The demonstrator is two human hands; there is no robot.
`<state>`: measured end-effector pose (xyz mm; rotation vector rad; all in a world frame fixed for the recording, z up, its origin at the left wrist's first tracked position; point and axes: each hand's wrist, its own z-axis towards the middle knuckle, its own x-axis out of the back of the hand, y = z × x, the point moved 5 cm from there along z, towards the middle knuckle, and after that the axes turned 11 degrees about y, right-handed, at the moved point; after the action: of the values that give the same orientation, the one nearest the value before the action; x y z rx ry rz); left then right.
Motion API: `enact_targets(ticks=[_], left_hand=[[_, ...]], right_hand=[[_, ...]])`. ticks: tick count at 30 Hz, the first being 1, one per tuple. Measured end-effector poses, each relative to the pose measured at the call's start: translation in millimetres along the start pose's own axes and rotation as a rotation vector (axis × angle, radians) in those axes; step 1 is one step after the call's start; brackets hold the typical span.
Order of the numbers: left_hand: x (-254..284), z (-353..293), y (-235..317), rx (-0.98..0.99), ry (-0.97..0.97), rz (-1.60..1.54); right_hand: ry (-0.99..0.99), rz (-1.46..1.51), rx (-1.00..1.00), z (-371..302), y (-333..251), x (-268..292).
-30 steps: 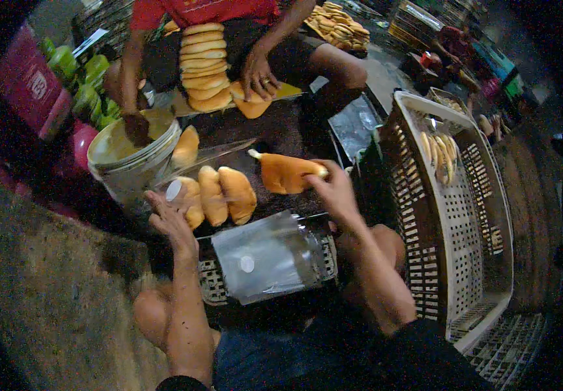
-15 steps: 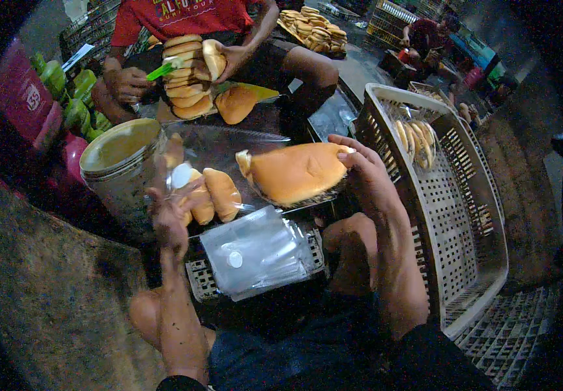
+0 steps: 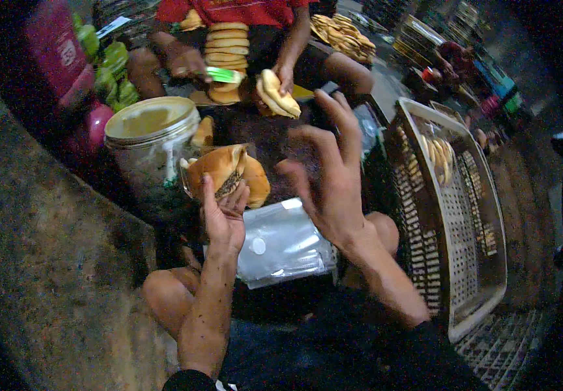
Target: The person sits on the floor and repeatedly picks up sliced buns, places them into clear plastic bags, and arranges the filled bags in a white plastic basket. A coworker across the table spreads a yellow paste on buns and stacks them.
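Note:
My left hand (image 3: pixel 224 218) is closed on a golden bread bun (image 3: pixel 211 165), with the thumb in front and the fingers beneath. Dark, crumbly filling shows along the bun's open side. Another bun (image 3: pixel 256 184) sits right behind it. My right hand (image 3: pixel 333 186) hangs in the air to the right, holding nothing, fingers spread and slightly blurred. Between and below my hands lies a stack of clear plastic bags (image 3: pixel 288 244) with a white round spot (image 3: pixel 258 246) on top.
A cream-rimmed bucket (image 3: pixel 151 120) stands left of the buns. Opposite, a co-worker in a red shirt holds a green-and-white spreading tool (image 3: pixel 224 75) and a split bun (image 3: pixel 277 96) beside stacked buns (image 3: pixel 227 44). A large plastic crate (image 3: pixel 451 260) with bagged bread (image 3: pixel 439 158) stands right.
The large bread that was in my right hand is gone from there; a bun is now in my left hand. My right hand has opened and moved left. The view has shifted.

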<state>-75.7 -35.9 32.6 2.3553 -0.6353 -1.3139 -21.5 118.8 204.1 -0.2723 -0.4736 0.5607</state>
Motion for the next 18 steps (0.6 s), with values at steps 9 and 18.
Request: enact_targets(ticks=[9,18], left_hand=[[-153.0,-74.4,-40.5,0.115,-0.504,0.1],[-94.0,-42.3,-136.2,-0.105,-0.823,2.005]], right_hand=[[-0.084,-0.292,0.392,66.0,-3.6,94.6],[-0.38,-1.253,-0.038,114.1,250.2,262.1]])
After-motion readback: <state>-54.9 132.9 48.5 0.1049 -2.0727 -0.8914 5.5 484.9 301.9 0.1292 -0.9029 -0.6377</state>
